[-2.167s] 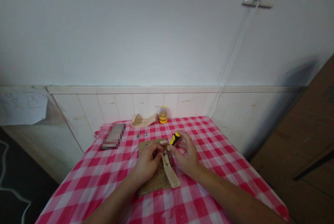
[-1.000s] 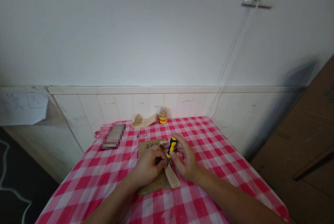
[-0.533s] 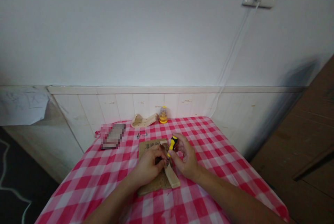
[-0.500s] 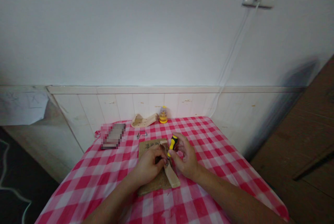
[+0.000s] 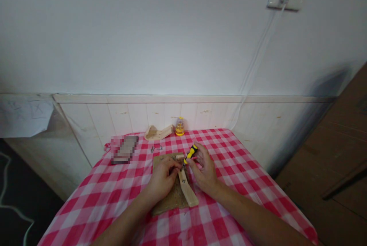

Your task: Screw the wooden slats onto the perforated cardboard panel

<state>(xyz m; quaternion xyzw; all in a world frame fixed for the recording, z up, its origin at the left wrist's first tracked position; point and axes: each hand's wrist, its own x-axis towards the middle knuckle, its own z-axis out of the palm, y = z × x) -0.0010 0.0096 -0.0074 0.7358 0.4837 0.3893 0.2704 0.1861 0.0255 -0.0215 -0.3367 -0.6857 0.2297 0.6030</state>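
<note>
My right hand (image 5: 205,171) grips a yellow and black screwdriver (image 5: 191,153), tilted with its tip down to the left. That tip is beside the pinched fingertips of my left hand (image 5: 163,176), above a pale wooden piece (image 5: 188,192). What the left fingers pinch, if anything, is too small to make out. A small metal screw head (image 5: 183,181) shows in the wooden piece, below the fingers. Under the wood lies a brown board (image 5: 169,202), partly covered by my left hand.
A curved wooden part (image 5: 157,133) and a yellow bit container (image 5: 179,126) stand by the wall. Small metal pieces (image 5: 156,147) lie in front of them. A blurred-out flat object (image 5: 125,149) is at the left on the checked tablecloth (image 5: 235,200).
Both hands have moved slightly up and away along the wooden piece, the screwdriver with them. The screw head, near the fingertips before, now shows uncovered.
</note>
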